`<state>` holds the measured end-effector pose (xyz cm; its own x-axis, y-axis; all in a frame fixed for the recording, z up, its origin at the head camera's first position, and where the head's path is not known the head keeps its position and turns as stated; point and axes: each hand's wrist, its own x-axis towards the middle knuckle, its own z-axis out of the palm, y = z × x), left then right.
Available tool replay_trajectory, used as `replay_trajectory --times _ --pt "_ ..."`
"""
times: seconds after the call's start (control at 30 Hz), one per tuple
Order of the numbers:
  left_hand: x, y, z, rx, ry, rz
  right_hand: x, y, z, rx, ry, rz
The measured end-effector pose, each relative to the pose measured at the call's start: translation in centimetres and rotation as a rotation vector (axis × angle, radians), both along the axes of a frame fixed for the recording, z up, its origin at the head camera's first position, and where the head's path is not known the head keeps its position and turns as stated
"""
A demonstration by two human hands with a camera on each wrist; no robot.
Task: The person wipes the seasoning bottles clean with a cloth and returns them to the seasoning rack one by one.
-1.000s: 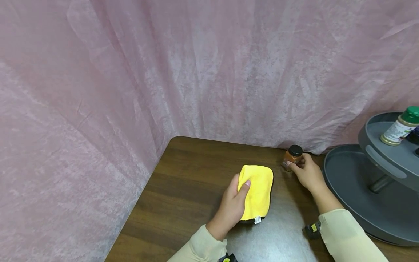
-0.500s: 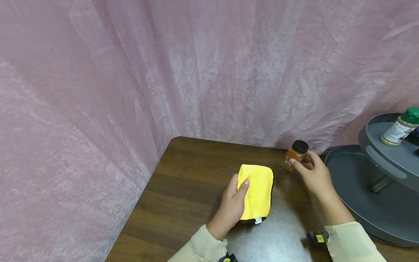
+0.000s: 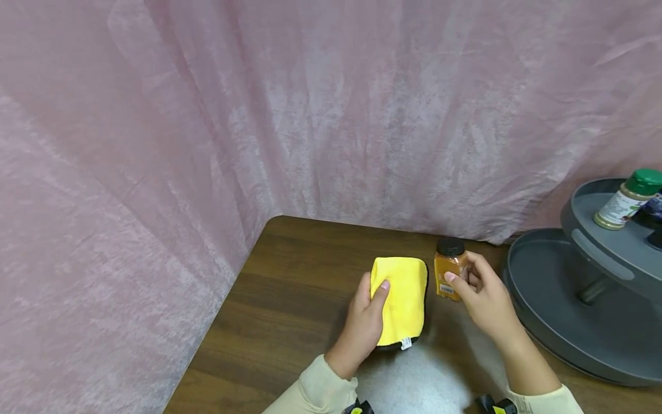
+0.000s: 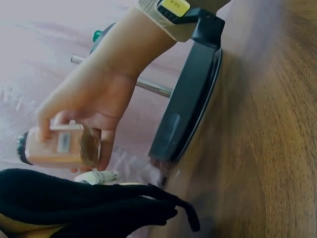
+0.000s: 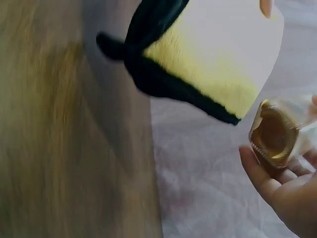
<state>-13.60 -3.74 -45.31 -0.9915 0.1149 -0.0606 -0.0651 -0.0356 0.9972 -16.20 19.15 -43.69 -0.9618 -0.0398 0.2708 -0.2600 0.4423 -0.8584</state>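
My left hand (image 3: 364, 322) grips a folded yellow cloth (image 3: 405, 299) with a dark edge and a small white tag, thumb on top. To its right, my right hand (image 3: 488, 299) holds a clear spice jar (image 3: 447, 275) of orange powder with a black lid, thumb on its near side. In the left wrist view the jar (image 4: 59, 145) lies sideways across the picture with a label showing, and the cloth's dark side (image 4: 84, 203) is in front. The right wrist view shows the jar's bottom (image 5: 275, 134) beside the cloth (image 5: 218, 54), a gap between them.
A grey two-tier round stand (image 3: 538, 276) occupies the right of the wooden table (image 3: 289, 276). On its upper tier are a green-capped seasoning bottle (image 3: 628, 200) and dark items at the frame's edge. A pink curtain (image 3: 331, 115) hangs behind the table.
The right hand has lifted the jar off the table by the back edge and brought it nearer, left towards the cloth. The left hand with the cloth has barely moved.
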Motion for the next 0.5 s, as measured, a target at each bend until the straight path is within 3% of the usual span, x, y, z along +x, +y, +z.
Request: replay_trajectory --times 0.27,0.5 --pt "-0.1 0.1 0.0 0.072 0.022 0.022 1.7 -1.5 -0.3 0.024 0.013 0.178" --pt "-0.1 0.0 0.2 0.112 0.065 0.044 2.0 -2.6 -1.1 0.027 0.014 0.224"
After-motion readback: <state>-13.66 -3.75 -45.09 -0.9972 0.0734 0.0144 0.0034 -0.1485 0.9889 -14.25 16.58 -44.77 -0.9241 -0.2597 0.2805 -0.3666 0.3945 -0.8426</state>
